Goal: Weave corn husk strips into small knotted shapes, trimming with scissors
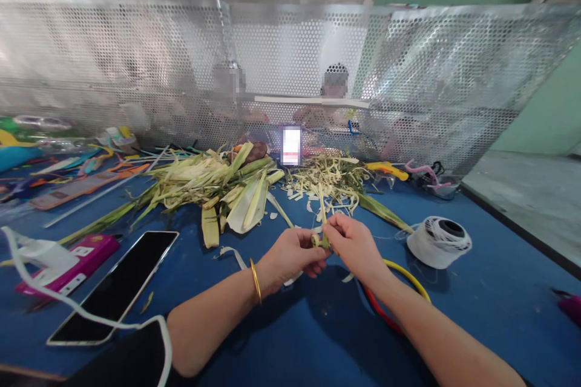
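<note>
Over the blue table, my left hand (293,251) and my right hand (354,245) meet, fingertips almost touching. Between them is a small rolled piece of pale green leaf (319,241), pinched by the left thumb and fingers. The right thumb and fingers close on the same piece from its other side. A narrow pale strip (322,202) sticks up from it, away from me. Thin white thread seems to run from near my fingers toward the white thread spool (436,248) at the right. Part of the rolled piece is hidden by my fingers.
Ahead lie a heap of leaves and husks (195,181) and a pile of shredded strips (331,178). A perforated metal screen (290,42) closes the back. A phone (120,284), a magenta power strip (72,269) and a white cable (91,314) are left; a red-yellow ring (415,278) lies right.
</note>
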Demonstrator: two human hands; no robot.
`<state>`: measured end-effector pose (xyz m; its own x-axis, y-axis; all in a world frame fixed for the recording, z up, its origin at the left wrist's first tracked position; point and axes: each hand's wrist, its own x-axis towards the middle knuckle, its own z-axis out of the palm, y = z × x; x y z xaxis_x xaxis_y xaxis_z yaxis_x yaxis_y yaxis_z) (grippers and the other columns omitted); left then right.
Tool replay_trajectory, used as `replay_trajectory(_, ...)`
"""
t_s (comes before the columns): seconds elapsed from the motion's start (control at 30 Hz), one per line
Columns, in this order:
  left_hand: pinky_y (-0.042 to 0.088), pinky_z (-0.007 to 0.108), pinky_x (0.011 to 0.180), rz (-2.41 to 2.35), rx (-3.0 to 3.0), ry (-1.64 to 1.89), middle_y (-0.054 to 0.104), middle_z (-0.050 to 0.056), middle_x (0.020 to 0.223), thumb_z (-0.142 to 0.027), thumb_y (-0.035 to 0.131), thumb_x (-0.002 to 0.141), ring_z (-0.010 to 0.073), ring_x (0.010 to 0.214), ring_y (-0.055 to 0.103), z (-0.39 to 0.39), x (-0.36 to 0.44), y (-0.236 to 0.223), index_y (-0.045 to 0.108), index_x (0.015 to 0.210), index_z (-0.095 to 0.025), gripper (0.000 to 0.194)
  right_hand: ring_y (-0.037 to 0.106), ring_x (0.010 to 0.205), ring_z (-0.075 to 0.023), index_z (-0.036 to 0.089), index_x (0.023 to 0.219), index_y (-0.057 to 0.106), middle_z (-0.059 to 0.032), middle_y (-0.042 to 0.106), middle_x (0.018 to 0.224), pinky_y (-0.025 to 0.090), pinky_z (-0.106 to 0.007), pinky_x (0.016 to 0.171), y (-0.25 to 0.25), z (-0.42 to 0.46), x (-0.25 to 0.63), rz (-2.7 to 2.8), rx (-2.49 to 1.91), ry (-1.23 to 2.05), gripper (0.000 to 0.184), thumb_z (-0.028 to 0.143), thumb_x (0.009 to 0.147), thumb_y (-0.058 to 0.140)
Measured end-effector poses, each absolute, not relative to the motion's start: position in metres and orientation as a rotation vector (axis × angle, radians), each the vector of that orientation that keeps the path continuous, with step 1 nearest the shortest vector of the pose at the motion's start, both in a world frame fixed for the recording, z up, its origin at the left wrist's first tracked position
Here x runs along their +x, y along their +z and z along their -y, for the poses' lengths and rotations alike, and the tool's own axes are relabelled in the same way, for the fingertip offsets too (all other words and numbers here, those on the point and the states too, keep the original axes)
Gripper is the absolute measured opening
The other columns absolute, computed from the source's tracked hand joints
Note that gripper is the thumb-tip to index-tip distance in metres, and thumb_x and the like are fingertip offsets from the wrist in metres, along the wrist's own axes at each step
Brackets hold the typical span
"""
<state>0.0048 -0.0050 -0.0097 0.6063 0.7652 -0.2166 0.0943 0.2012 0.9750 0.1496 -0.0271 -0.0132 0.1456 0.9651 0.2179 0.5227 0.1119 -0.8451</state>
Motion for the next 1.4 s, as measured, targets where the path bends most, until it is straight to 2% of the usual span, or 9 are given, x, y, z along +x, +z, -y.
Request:
replay_trajectory(0.17, 0.043, 0.019, 0.048, -0.885, 1.346, 0.675, 0.061, -0.001, 0.064, -0.024, 0.064, 0.069, 0.0072, 0.050, 0.053, 0.005, 0.009, -0.016, 0.058, 0.081, -0.015, 0.016, 0.038, 0.040, -0.0096, 0.021, 0.061, 0.049, 0.0075, 0.041, 0.040, 0.031, -0.022, 0.045, -0.015, 0.025, 0.148, 1.399, -1.536, 0.743, 0.023, 0.038, 0.075, 0.048)
replay_trajectory(0.3, 0.041, 0.018, 0.047, -0.864, 1.428, 0.704, 0.058, -0.002, 0.066, -0.027, 0.064, 0.069, 0.0075, 0.054, 0.052, 0.003, 0.007, -0.016, 0.061, 0.080, -0.015, 0.017, 0.036, 0.040, -0.0097, 0.021, 0.061, 0.048, 0.0077, 0.040, 0.040, 0.029, -0.022, 0.044, -0.016, 0.025, 0.150, 1.390, -1.516, 0.743, 0.024, 0.039, 0.077, 0.049)
replay_trajectory(0.47, 0.041, 0.018, 0.046, -0.788, 1.381, 0.586, 0.052, -0.004, 0.058, -0.030, 0.064, 0.068, 0.0067, 0.051, 0.048, 0.002, 0.002, -0.007, 0.057, 0.070, -0.015, 0.017, 0.041, 0.051, -0.0116, 0.021, 0.066, 0.047, 0.0042, 0.048, 0.055, 0.032, -0.023, 0.051, -0.013, 0.029, 0.152, 1.609, -1.527, 0.482, 0.023, 0.038, 0.082, 0.045)
replay_trajectory(0.63, 0.040, 0.016, 0.046, -0.723, 1.308, 0.534, 0.050, -0.005, 0.058, -0.032, 0.065, 0.069, 0.0052, 0.050, 0.046, 0.003, -0.001, -0.002, 0.053, 0.068, -0.016, 0.021, 0.046, 0.053, -0.0148, 0.022, 0.077, 0.045, 0.0020, 0.052, 0.058, 0.030, -0.025, 0.053, -0.008, 0.034, 0.150, 1.805, -1.707, 0.253, 0.015, 0.031, 0.087, 0.038)
replay_trajectory(0.77, 0.043, 0.018, 0.046, -0.792, 1.298, 0.631, 0.053, -0.004, 0.062, -0.025, 0.066, 0.068, 0.0075, 0.054, 0.051, 0.004, 0.003, -0.006, 0.055, 0.078, -0.016, 0.017, 0.051, 0.053, -0.0158, 0.023, 0.077, 0.044, 0.0013, 0.055, 0.057, 0.031, -0.025, 0.054, -0.010, 0.034, 0.148, 1.768, -1.757, 0.257, 0.014, 0.030, 0.087, 0.037)
replay_trajectory(0.9, 0.042, 0.019, 0.046, -0.945, 1.219, 0.723, 0.061, -0.002, 0.065, -0.018, 0.068, 0.066, 0.0113, 0.058, 0.059, 0.006, 0.008, -0.009, 0.055, 0.087, -0.016, 0.025, 0.050, 0.053, -0.0157, 0.023, 0.075, 0.045, 0.0013, 0.055, 0.058, 0.031, -0.024, 0.052, -0.015, 0.032, 0.147, 1.669, -1.752, 0.234, 0.015, 0.032, 0.086, 0.039)
replay_trajectory(1.03, 0.035, 0.017, 0.043, -0.992, 1.223, 0.777, 0.066, 0.003, 0.069, -0.020, 0.070, 0.065, 0.0123, 0.061, 0.061, 0.009, 0.009, -0.008, 0.064, 0.087, -0.013, 0.023, 0.048, 0.053, -0.0151, 0.023, 0.072, 0.044, 0.0020, 0.053, 0.058, 0.030, -0.024, 0.053, -0.015, 0.031, 0.148, 1.648, -1.774, 0.225, 0.017, 0.033, 0.085, 0.040)
replay_trajectory(1.17, 0.028, 0.017, 0.041, -0.965, 1.287, 0.785, 0.068, 0.004, 0.071, -0.022, 0.069, 0.067, 0.0095, 0.056, 0.055, 0.011, 0.009, -0.005, 0.072, 0.089, -0.012, 0.024, 0.047, 0.054, -0.0148, 0.023, 0.070, 0.045, 0.0027, 0.053, 0.057, 0.030, -0.024, 0.053, -0.014, 0.031, 0.149, 1.651, -1.792, 0.238, 0.018, 0.033, 0.085, 0.041)
replay_trajectory(1.4, 0.037, 0.018, 0.051, -0.906, 1.210, 0.807, 0.065, 0.000, 0.067, -0.014, 0.070, 0.064, 0.0058, 0.053, 0.047, 0.013, 0.010, 0.000, 0.075, 0.082, -0.014, 0.018, 0.047, 0.052, -0.0145, 0.022, 0.068, 0.049, 0.0021, 0.055, 0.056, 0.031, -0.025, 0.052, -0.017, 0.031, 0.149, 1.575, -1.728, 0.212, 0.021, 0.035, 0.084, 0.044)
